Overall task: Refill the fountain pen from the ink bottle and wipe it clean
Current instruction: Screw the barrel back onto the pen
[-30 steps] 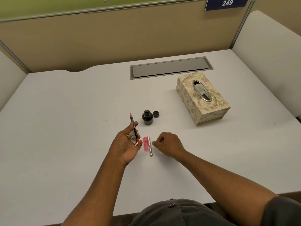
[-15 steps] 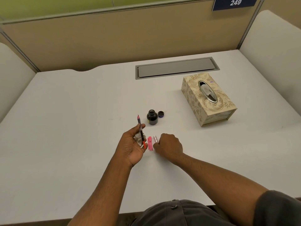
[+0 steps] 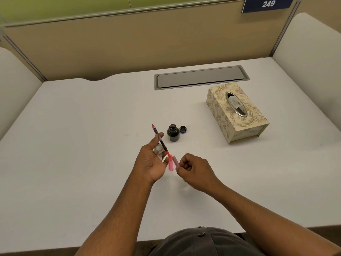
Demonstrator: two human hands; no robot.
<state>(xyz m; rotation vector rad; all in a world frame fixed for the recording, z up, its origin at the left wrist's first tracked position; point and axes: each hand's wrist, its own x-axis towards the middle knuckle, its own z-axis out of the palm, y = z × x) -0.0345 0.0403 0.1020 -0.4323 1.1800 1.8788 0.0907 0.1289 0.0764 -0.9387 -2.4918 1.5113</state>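
Since the earlier frame the right hand had lifted the pale pink pen barrel off the desk, where it had been lying beside the pink cap, and I saw it pinched between thumb and fingertips with the remaining fingers curled in. The pen's inner section, pink at the nib end and dark along the middle, sat in the left hand, held slantwise with the nib pointing up and away from the person; the thumb pressed it against the fingers, and a crumpled bit of white tissue was tucked in the same grip. The barrel's open end came close to the lower orange end of the inner section, though I could not tell whether they touched. The pink cap lay flat on the white desk between the two hands. Just beyond the left hand stood the ink bottle, open and upright, with its dark lid lying just beside it on the right. Further right and well apart sat the patterned tissue box, a tissue showing in its oval slot, and behind it a grey cable tray cover was set into the desk.
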